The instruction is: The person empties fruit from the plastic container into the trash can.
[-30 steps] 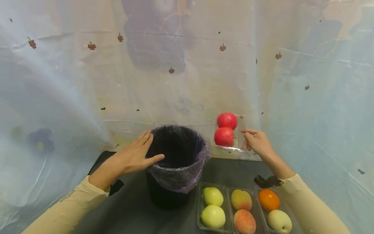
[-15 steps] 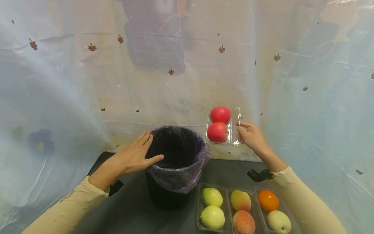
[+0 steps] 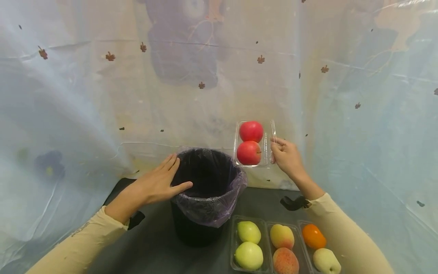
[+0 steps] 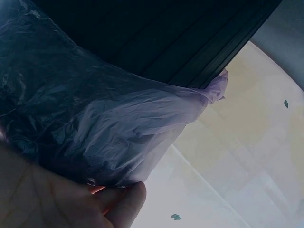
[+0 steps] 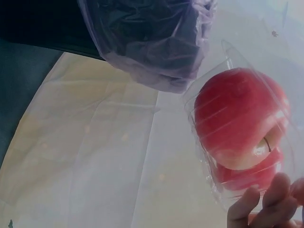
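My right hand (image 3: 288, 156) pinches the right edge of a clear plastic tray (image 3: 267, 161), raised beside the bin's right rim. Two red apples (image 3: 249, 152) sit in that tray; the right wrist view shows one apple (image 5: 237, 116) in front of the other. At the left, my left hand (image 3: 155, 182) rests on the rim of a black trash bin (image 3: 196, 230), fingers fairly straight and thumb reaching over the opening. A purplish plastic bag (image 3: 208, 207) lines the bin and folds over its rim. In the left wrist view, fingertips (image 4: 135, 202) touch the bag's edge.
Three more clear trays stand on the dark table (image 3: 143, 247) at the front right. They hold green apples (image 3: 249, 255), peaches (image 3: 286, 260), and an orange (image 3: 313, 236) with a pale yellow fruit (image 3: 326, 261). A patterned plastic sheet (image 3: 171, 95) hangs behind.
My right hand has carried the tray of red apples left and slightly up, nearer the bin. The left hand has stayed on the rim.
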Tool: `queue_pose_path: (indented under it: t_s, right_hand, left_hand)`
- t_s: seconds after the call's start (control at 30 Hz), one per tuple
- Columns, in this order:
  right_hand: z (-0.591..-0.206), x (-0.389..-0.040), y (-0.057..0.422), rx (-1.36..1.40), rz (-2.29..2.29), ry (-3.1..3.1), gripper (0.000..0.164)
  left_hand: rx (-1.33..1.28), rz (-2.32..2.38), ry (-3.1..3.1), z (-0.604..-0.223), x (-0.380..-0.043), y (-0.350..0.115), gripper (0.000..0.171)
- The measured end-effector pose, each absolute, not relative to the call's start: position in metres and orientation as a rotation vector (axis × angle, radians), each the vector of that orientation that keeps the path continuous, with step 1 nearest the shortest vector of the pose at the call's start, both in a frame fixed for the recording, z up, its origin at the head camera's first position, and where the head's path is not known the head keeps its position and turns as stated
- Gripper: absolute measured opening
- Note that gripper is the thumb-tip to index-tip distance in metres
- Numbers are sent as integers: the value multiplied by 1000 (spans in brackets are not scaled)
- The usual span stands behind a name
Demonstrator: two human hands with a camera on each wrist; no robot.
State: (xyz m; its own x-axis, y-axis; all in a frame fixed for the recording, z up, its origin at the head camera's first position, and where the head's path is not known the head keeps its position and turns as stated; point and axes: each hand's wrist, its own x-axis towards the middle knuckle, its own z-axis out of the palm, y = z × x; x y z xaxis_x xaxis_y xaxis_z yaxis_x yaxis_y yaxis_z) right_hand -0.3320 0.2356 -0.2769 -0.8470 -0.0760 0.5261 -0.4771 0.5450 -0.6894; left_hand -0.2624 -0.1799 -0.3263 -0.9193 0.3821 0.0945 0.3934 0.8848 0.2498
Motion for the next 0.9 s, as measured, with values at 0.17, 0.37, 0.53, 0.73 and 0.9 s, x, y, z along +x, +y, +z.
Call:
queue_pose_path:
  t_s: [0.17, 0.37, 0.53, 0.73, 0.9]
  right_hand:
    - [-280, -334, 229, 471, 1197, -2324, 39]
    - [-280, -335, 221, 453, 1186, -2290, 41]
    - [-279, -335, 215, 498, 1203, -2234, 40]
    - [-278, -335, 210, 557, 1175, -2209, 41]
    - [-276, -336, 207, 576, 1081, -2207, 42]
  left_hand:
    - [-621, -416, -3008, -327, -263, -180, 113]
    - [-620, -415, -3015, -326, -262, -179, 113]
    - [-633, -393, -2995, -325, -262, -179, 111]
    - [-642, -380, -2972, -325, -262, -177, 109]
    - [-637, -380, -2972, -325, -261, -177, 109]
